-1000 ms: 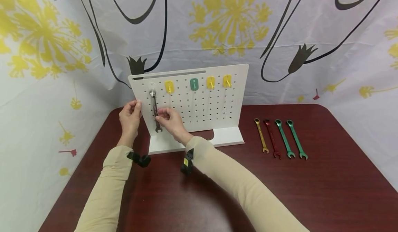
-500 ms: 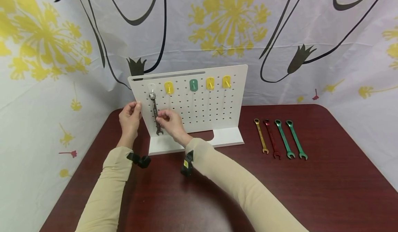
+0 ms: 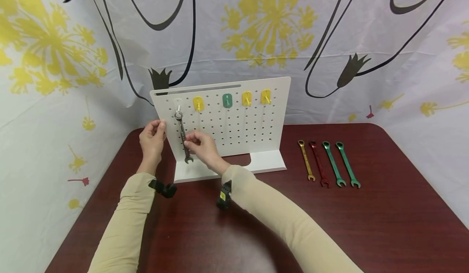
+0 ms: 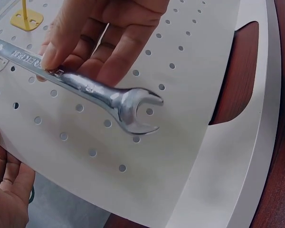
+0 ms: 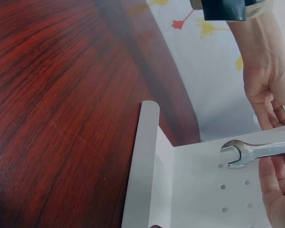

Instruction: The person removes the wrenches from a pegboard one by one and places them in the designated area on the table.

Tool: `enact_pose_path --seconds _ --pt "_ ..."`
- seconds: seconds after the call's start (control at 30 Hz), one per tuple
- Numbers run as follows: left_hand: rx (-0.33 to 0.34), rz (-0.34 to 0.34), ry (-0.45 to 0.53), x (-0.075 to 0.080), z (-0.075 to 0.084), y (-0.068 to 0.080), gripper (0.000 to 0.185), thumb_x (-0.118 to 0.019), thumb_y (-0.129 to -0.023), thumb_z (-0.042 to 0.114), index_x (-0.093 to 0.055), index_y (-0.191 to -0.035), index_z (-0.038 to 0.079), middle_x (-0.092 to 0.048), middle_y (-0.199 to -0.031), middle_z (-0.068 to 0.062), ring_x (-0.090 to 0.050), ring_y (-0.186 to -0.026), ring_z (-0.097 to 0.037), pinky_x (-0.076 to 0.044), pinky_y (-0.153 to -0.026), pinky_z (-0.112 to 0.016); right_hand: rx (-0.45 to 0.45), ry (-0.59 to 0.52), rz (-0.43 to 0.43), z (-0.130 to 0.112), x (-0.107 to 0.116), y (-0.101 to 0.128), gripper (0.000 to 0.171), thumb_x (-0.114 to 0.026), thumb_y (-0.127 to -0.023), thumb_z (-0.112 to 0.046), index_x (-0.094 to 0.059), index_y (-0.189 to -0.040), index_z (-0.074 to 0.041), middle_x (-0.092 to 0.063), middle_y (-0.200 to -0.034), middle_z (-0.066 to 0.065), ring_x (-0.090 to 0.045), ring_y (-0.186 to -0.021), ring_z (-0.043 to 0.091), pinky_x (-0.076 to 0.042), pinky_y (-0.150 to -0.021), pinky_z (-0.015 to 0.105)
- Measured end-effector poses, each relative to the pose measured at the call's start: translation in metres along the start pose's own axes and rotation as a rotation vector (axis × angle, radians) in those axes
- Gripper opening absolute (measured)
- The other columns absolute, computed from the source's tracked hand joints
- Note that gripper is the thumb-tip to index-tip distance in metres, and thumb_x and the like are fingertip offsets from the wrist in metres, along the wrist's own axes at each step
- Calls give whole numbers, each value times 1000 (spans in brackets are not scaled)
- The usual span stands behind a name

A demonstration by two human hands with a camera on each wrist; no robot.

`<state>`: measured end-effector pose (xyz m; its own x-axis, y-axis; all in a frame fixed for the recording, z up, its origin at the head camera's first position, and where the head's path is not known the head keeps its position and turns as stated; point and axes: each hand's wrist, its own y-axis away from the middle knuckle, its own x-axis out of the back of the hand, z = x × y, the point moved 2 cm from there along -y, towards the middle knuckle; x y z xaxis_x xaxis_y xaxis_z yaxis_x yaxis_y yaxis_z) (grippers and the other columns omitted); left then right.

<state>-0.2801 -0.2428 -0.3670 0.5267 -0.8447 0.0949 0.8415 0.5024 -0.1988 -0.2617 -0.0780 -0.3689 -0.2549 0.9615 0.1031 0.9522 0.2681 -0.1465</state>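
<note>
In the head view a white pegboard (image 3: 253,116) stands on the table. My left hand (image 3: 152,139) holds its left edge between thumb and fingers. With my right hand (image 3: 205,147) I pinch a silver combination wrench (image 3: 182,130) by the middle of its shaft. It hangs almost upright, ring end on top, overlapping the lower part of a white hook (image 3: 178,103) at the board's upper left. The left wrist view shows the wrench's open jaw (image 4: 128,107) pointing away from the hook, close over the board's face. My thumb covers part of the shaft's lettering.
Along the board's upper row sit a yellow hook (image 3: 198,103), a green hook (image 3: 227,100) and two more yellow hooks. On the dark red table (image 3: 198,224) to the right lie a gold wrench (image 3: 307,163), a red wrench (image 3: 320,165) and two green wrenches (image 3: 334,164).
The silver wrench has come down slightly along the board, its ring end now lower against the white hook, and my right hand has lowered with it. My left hand stays at the board's edge.
</note>
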Motion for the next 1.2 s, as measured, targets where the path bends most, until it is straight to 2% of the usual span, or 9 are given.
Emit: enact_pose_path --seconds 0.07,0.17,0.23,0.33,0.47,0.8,1.0,1.2 --pt "1 -1 1 0 0 0 11 -62 -91 31 -60 -92 20 -54 -81 11 -51 -74 -4 -51 -75 -24 -6 -7 -15 -4 1 3 14 -63 -87 -1 -63 -100 5 -64 -92 19 -60 -75 17 -56 -69 28" --pt "0 -2 -1 0 0 0 12 -62 -91 31 -61 -93 19 -54 -81 11 -51 -75 -3 -52 -80 -31 -16 -20 -36 -5 2 5 15 -63 -88 -1 -62 -100 6 -64 -95 22 -60 -76 20 -57 -70 29" --pt "0 -2 -4 0 0 0 12 -62 -91 31 -61 -94 19 -54 -82 11 -52 -76 -4 -52 -79 -28 -30 -24 -47 -6 3 6 15 -63 -88 -1 -62 -100 7 -64 -95 21 -60 -76 18 -57 -70 29" --pt "1 -1 -8 0 0 1 13 -62 -91 31 -61 -94 18 -55 -82 11 -53 -78 -7 -50 -73 -19 -41 -39 -57 -3 4 6 14 -63 -87 -2 -62 -99 5 -64 -91 16 -57 -71 9 -56 -68 25" --pt "1 0 -3 0 1 1 12 -62 -91 30 -60 -93 18 -55 -81 11 -53 -79 -9 -47 -67 -13 -64 -76 -82 -6 5 10 14 -62 -88 0 -62 -100 7 -63 -86 11 -57 -71 8 -56 -69 27" --pt "9 3 -1 -1 0 1 11 -62 -91 30 -61 -93 19 -54 -80 11 -51 -74 -4 -47 -67 -13 -90 -100 -142 -14 10 18 15 -61 -89 0 -61 -102 7 -58 -80 3 -58 -68 8 -57 -68 30" --pt "16 0 -4 -1 0 0 11 -62 -91 31 -60 -93 20 -54 -82 11 -51 -75 -3 -50 -74 -20 -80 -86 -173 -21 14 23 16 -61 -89 -2 -60 -104 6 -58 -79 3 -58 -68 9 -57 -67 28" --pt "17 -3 3 0 1 1 10 -62 -91 31 -60 -92 22 -54 -80 11 -51 -74 -3 -50 -74 -22 -100 -105 -200 -26 15 27 21 -61 -90 -3 -59 -108 6 -58 -81 3 -60 -68 9 -57 -68 29"
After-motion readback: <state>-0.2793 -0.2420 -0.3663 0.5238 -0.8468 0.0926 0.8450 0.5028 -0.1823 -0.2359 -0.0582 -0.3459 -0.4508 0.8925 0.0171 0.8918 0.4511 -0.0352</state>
